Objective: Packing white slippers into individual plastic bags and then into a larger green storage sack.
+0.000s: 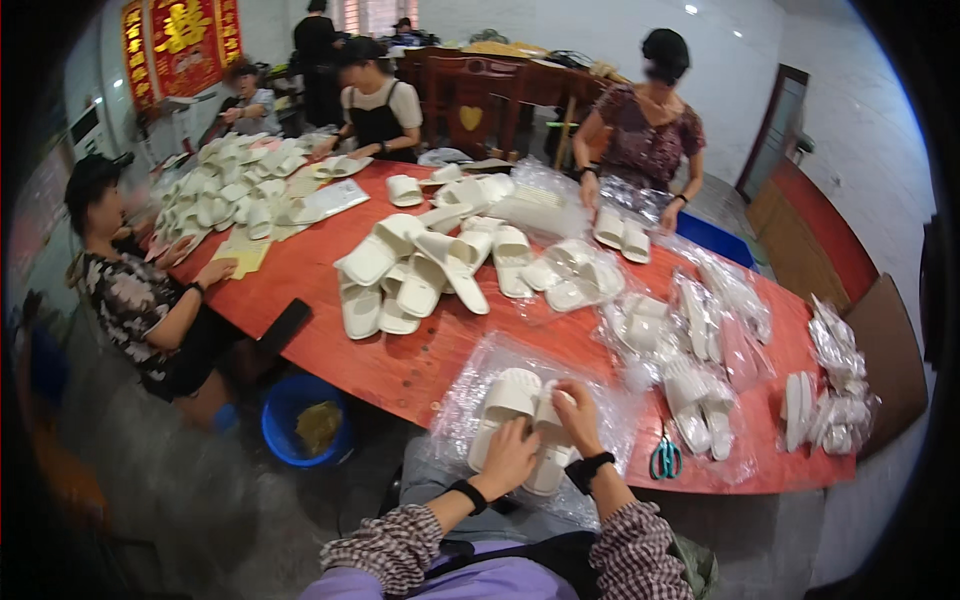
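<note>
A pair of off-white slippers lies on clear plastic film at the table's near edge, toes pointing away from me. My left hand (508, 456) has its fingers curled over the inner edge of the left slipper (508, 392). Around the strap of the right slipper (548, 465), my right hand (578, 412) is closed. The plastic bag (465, 385) spreads out flat beneath and around the pair; whether any part of it covers the slippers I cannot tell.
Teal-handled scissors (666, 458) lie right of my hands, beside bagged slippers (690, 405). Loose slippers (425, 265) are heaped ahead on the red table (350, 350). A blue bucket (290, 430) stands on the floor at left. Several people work around the table.
</note>
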`<action>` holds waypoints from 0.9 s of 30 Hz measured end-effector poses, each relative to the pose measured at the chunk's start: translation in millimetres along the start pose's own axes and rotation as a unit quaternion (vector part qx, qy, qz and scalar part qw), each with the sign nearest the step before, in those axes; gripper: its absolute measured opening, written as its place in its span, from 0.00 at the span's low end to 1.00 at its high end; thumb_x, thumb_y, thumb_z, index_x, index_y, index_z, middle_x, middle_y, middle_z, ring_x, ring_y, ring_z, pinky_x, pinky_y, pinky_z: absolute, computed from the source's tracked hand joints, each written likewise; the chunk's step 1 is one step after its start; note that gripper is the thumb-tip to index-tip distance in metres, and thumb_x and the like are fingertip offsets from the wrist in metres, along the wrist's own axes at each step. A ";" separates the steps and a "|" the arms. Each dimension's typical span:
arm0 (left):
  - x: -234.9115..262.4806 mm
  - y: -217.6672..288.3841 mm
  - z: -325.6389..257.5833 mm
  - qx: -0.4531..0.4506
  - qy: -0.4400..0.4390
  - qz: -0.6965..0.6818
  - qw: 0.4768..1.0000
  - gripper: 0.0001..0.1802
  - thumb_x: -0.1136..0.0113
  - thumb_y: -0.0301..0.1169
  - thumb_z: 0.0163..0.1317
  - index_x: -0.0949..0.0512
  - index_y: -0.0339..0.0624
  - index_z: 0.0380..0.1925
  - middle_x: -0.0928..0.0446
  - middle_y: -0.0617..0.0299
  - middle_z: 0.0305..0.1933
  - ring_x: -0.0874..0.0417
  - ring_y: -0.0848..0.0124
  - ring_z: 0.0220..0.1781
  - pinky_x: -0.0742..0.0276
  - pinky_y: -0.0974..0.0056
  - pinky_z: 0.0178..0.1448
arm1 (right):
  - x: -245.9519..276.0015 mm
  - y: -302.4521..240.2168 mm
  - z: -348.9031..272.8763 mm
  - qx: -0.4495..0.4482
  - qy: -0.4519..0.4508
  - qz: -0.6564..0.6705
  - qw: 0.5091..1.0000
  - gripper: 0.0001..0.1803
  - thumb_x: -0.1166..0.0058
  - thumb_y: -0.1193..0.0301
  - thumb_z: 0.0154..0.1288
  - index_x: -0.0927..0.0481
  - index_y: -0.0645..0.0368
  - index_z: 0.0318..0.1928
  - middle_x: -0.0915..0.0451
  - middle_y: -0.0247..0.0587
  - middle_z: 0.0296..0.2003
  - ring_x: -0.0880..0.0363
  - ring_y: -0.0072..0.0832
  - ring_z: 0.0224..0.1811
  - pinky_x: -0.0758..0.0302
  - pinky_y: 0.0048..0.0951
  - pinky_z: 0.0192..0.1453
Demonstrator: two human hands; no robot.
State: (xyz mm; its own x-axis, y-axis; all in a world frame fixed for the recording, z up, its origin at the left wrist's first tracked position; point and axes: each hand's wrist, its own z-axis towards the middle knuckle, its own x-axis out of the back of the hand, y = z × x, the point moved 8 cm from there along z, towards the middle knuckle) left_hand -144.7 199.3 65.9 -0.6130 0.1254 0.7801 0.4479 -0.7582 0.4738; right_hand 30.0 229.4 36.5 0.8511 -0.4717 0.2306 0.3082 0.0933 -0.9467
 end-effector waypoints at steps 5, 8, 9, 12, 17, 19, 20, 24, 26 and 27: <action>-16.0 -8.4 11.8 0.008 -0.036 0.074 0.997 0.17 0.42 0.40 0.58 0.22 0.48 0.46 0.30 0.54 0.48 0.32 0.56 0.53 0.34 0.53 0.53 | 50.5 -24.8 -27.0 -0.003 0.019 -0.136 0.991 0.24 0.48 0.80 0.59 0.30 0.61 0.57 0.31 0.45 0.57 0.28 0.37 0.58 0.23 0.29 0.52; -25.1 -9.2 15.5 0.015 -0.050 0.120 0.991 0.17 0.45 0.43 0.62 0.20 0.45 0.43 0.27 0.56 0.44 0.33 0.59 0.54 0.35 0.53 0.52 | 70.6 -1.1 -44.2 -0.051 -0.030 -0.199 0.978 0.27 0.46 0.79 0.58 0.32 0.63 0.60 0.34 0.51 0.59 0.31 0.43 0.60 0.26 0.35 0.58; -29.7 -6.5 20.2 0.010 -0.052 0.133 0.990 0.17 0.44 0.43 0.61 0.20 0.44 0.42 0.27 0.57 0.43 0.33 0.59 0.55 0.35 0.54 0.50 | 76.4 6.7 -51.4 -0.007 -0.046 -0.298 0.954 0.29 0.45 0.75 0.59 0.35 0.64 0.62 0.37 0.55 0.62 0.35 0.47 0.63 0.32 0.39 0.63; -29.1 -10.4 22.1 0.004 -0.036 0.133 0.990 0.17 0.43 0.43 0.60 0.20 0.42 0.38 0.26 0.57 0.42 0.32 0.60 0.54 0.35 0.53 0.50 | 66.1 15.6 -68.6 0.048 -0.097 -0.429 0.897 0.37 0.45 0.64 0.62 0.42 0.66 0.67 0.45 0.61 0.68 0.46 0.53 0.70 0.44 0.45 0.72; -17.7 -60.3 28.7 0.027 -0.087 0.183 0.979 0.17 0.45 0.44 0.61 0.21 0.40 0.35 0.26 0.55 0.43 0.32 0.58 0.54 0.33 0.49 0.53 | 53.6 16.2 -72.1 0.009 -0.168 -0.468 0.867 0.55 0.47 0.41 0.59 0.53 0.68 0.72 0.56 0.61 0.73 0.62 0.52 0.77 0.62 0.49 0.77; 0.7 -93.7 33.4 0.040 -0.081 0.198 0.976 0.17 0.46 0.43 0.61 0.20 0.40 0.34 0.26 0.53 0.44 0.32 0.56 0.54 0.33 0.47 0.54 | 56.2 18.2 -72.6 0.005 -0.165 -0.462 0.871 0.57 0.47 0.38 0.58 0.54 0.68 0.72 0.57 0.61 0.73 0.63 0.52 0.77 0.63 0.49 0.77; 11.3 -112.9 35.0 0.052 -0.094 0.205 0.973 0.18 0.46 0.44 0.60 0.20 0.40 0.35 0.25 0.54 0.45 0.32 0.57 0.55 0.32 0.46 0.54 | 57.0 19.8 -71.7 0.003 -0.165 -0.458 0.874 0.59 0.47 0.36 0.56 0.54 0.68 0.72 0.57 0.61 0.73 0.65 0.51 0.77 0.64 0.49 0.77; 66.2 -189.4 35.4 0.099 -0.110 0.238 0.960 0.17 0.44 0.44 0.58 0.20 0.41 0.36 0.24 0.55 0.46 0.32 0.56 0.58 0.30 0.46 0.55 | 57.4 16.2 -71.6 0.001 -0.159 -0.464 0.872 0.59 0.47 0.36 0.56 0.54 0.67 0.72 0.57 0.61 0.73 0.64 0.51 0.77 0.64 0.48 0.77; 89.6 -227.0 38.5 0.119 -0.110 0.240 0.957 0.17 0.43 0.43 0.58 0.20 0.42 0.37 0.25 0.55 0.47 0.32 0.56 0.59 0.30 0.47 0.56 | 59.7 16.8 -73.1 -0.003 -0.159 -0.463 0.872 0.59 0.47 0.36 0.56 0.54 0.67 0.72 0.57 0.61 0.73 0.64 0.51 0.77 0.64 0.48 0.77; 99.3 -254.6 40.1 0.147 -0.117 0.229 0.955 0.15 0.42 0.41 0.57 0.20 0.42 0.38 0.25 0.55 0.47 0.31 0.55 0.58 0.29 0.48 0.57 | 59.8 17.4 -73.4 -0.006 -0.159 -0.465 0.871 0.59 0.47 0.37 0.56 0.53 0.67 0.72 0.57 0.61 0.73 0.64 0.51 0.77 0.64 0.48 0.77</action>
State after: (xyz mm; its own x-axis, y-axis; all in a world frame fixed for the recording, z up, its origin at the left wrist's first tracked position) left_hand -293.5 430.5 39.1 -0.1623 -0.0102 0.9867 0.8180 -0.5606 0.1287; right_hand 55.0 138.5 17.3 0.3102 -0.0708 0.9480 0.9247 -0.2092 -0.3182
